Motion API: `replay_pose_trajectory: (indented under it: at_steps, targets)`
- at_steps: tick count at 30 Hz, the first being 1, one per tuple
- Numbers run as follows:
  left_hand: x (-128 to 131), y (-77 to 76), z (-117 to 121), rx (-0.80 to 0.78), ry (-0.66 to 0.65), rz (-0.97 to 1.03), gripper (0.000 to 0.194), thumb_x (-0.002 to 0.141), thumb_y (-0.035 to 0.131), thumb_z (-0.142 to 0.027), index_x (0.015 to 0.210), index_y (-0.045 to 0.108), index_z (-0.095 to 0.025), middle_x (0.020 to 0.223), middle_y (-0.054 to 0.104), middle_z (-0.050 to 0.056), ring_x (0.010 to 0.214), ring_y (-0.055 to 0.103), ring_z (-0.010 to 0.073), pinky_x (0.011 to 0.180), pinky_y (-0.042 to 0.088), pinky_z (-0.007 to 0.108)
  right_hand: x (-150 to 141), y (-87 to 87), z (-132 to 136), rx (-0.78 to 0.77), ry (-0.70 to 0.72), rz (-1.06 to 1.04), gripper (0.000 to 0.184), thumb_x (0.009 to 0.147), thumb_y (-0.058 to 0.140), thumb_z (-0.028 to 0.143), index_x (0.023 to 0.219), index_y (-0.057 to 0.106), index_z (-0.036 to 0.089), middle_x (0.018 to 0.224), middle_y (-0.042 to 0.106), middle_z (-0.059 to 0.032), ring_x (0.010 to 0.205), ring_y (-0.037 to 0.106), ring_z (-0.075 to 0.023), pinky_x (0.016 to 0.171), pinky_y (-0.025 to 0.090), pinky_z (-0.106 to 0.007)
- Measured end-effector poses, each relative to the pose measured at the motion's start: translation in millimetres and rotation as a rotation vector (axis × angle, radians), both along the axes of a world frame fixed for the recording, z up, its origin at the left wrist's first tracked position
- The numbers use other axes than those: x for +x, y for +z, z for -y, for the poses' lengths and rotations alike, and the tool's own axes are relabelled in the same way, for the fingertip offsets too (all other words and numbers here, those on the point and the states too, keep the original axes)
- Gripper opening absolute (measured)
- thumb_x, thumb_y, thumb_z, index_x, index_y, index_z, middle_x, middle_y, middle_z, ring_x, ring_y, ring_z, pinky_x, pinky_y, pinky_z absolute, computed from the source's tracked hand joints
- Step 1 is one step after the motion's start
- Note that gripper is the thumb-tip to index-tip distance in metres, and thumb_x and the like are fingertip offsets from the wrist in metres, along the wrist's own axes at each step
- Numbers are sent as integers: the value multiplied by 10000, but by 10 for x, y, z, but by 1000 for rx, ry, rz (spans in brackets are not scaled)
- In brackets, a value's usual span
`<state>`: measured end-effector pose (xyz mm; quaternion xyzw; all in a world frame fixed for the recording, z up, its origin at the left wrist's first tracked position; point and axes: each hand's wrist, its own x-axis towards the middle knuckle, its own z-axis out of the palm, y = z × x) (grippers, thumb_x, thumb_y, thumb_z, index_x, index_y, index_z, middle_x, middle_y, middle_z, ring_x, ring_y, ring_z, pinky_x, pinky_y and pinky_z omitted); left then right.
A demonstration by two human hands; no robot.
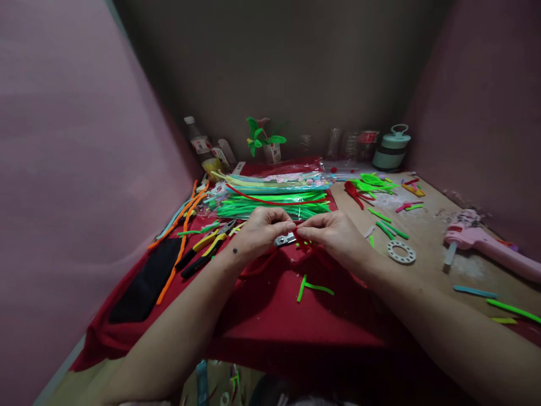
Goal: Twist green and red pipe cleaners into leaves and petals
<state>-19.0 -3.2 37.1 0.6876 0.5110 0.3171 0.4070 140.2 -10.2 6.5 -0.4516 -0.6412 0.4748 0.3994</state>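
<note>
My left hand (267,228) and my right hand (332,232) meet over the red cloth, fingertips pinched close together. Between them is a small piece of red pipe cleaner (296,230), mostly covered by my fingers. Red strands hang below both hands, and they blend into the cloth. A metal tool (285,239), perhaps scissors, lies just under the fingertips. Behind my hands is a bundle of green pipe cleaners (270,206) with one red stem across it. Two bits of bright green pipe cleaner (310,286) lie on the cloth nearer to me.
Yellow-and-black pliers (205,248), orange pipe cleaners (172,276) and a dark flat phone-like slab (146,282) lie left. To the right are a white ring with holes (401,252) and a pink glue gun (486,242). Bottles, a pipe-cleaner plant (264,135) and a mint container (393,149) line the back.
</note>
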Motion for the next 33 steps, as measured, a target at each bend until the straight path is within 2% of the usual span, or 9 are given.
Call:
replay_pose_trajectory:
  at_steps: [3, 6, 9, 12, 18, 22, 25, 28, 33]
  targets:
    - [6, -9, 3, 12, 16, -1, 129, 671, 607, -232, 607, 596, -122, 527, 504, -41, 477, 380, 58, 470, 292, 200, 0, -24, -25, -117, 12, -70, 128, 649, 625, 225, 598, 684, 124, 520, 585, -6, 468, 435, -79, 492, 350, -233]
    - [14, -37, 7, -58, 35, 33, 128, 677, 609, -224, 603, 582, -124, 470, 480, -51, 406, 333, 39, 407, 245, 186, -10, -69, -54, -173, 21, -100, 115, 621, 643, 225, 580, 666, 120, 496, 564, 1, 452, 424, -72, 472, 322, -229]
    - [15, -97, 7, -198, 37, 159, 137, 691, 612, -239, 624, 560, -132, 397, 437, -61, 338, 311, 36, 351, 204, 175, -20, -87, -62, -202, 10, -123, 113, 603, 651, 226, 556, 642, 124, 454, 522, 19, 423, 398, -63, 438, 274, -224]
    - [9, -170, -1, -255, -6, 328, 161, 709, 621, -271, 662, 540, -141, 412, 471, -52, 310, 345, 46, 315, 241, 170, -23, -77, -54, -223, -23, -162, 119, 583, 661, 227, 537, 621, 125, 434, 497, 31, 406, 377, -54, 426, 256, -220]
    - [25, -222, 5, -253, -47, 466, 195, 719, 644, -291, 700, 525, -138, 486, 558, -13, 379, 496, 94, 382, 422, 209, -31, -65, -29, -239, -35, -265, 157, 596, 673, 232, 517, 578, 135, 430, 496, 32, 395, 390, -57, 431, 286, -223]
    - [75, -221, 36, -213, -5, 481, 185, 729, 636, -283, 720, 518, -141, 509, 572, -10, 413, 535, 112, 424, 455, 233, -66, -72, 3, -307, 38, -419, 172, 639, 671, 264, 576, 565, 144, 569, 619, -18, 470, 538, -104, 492, 398, -243]
    - [118, -221, 54, -145, 77, 440, 174, 750, 610, -288, 715, 513, -148, 490, 538, -32, 385, 481, 84, 389, 389, 192, -95, -112, 7, -326, 69, -493, 157, 664, 661, 276, 630, 579, 146, 640, 652, -32, 506, 583, -127, 503, 433, -255]
    - [143, -223, 53, -56, 171, 418, 175, 748, 609, -266, 670, 511, -145, 468, 471, -58, 377, 384, 40, 370, 283, 155, -119, -164, -6, -363, 23, -491, 131, 649, 676, 252, 676, 621, 136, 605, 641, -27, 490, 581, -132, 495, 449, -264]
    - [142, -277, 20, -22, 211, 465, 189, 709, 642, -274, 648, 523, -141, 497, 441, -64, 415, 327, 29, 404, 254, 164, -145, -181, -10, -469, -10, -553, 115, 636, 685, 218, 689, 654, 121, 607, 665, -62, 484, 600, -152, 509, 475, -289]
